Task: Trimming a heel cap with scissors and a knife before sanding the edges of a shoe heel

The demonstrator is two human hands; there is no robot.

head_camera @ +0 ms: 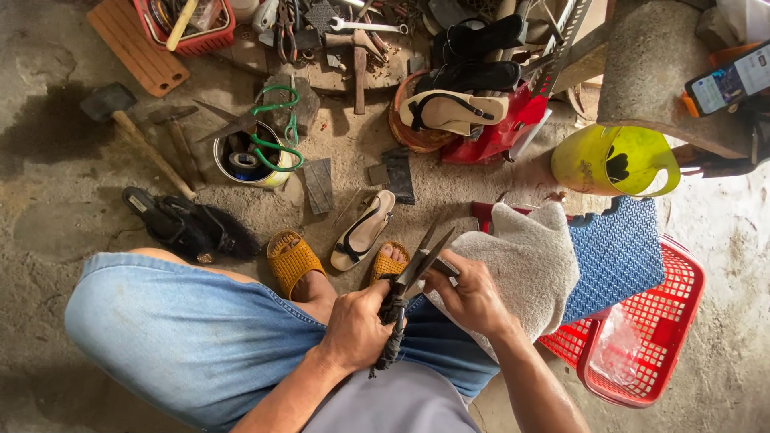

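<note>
Your left hand (355, 327) is fisted tight around the dark strap (391, 337), which sits over your lap just left of the grey towel (529, 265). Your right hand (469, 293), against the towel's near edge, has its fingers curled around the scissors (421, 261), blades parted above the strap. Keep the strap taut, and I'd judge short snips safest, away from your left thumb.
</note>
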